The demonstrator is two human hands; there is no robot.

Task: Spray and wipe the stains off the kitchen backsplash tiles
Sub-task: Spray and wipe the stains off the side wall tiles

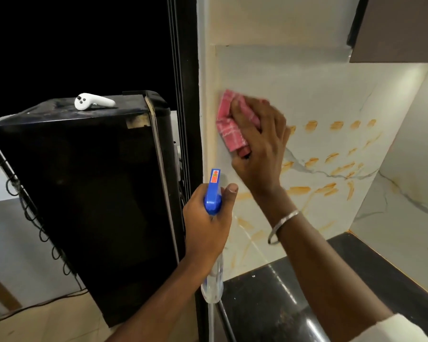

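My right hand (260, 141) presses a folded pink checked cloth (229, 127) flat against the white marble-look backsplash tiles (319, 99), near their left edge. Orange stains (336, 156) run in rows across the tiles to the right of the cloth and below it, with streaks reaching down toward the counter. My left hand (208, 223) grips a clear spray bottle (213, 285) by its blue trigger head (213, 193), nozzle pointing up at the wall, just below my right wrist. A metal bangle sits on my right wrist.
A black refrigerator (89, 193) stands at the left, with a white controller (93, 101) lying on top. A glossy black countertop (294, 292) runs under the tiles. A dark wall cabinet (400, 28) hangs at the upper right. A dark door frame (185, 70) borders the wall.
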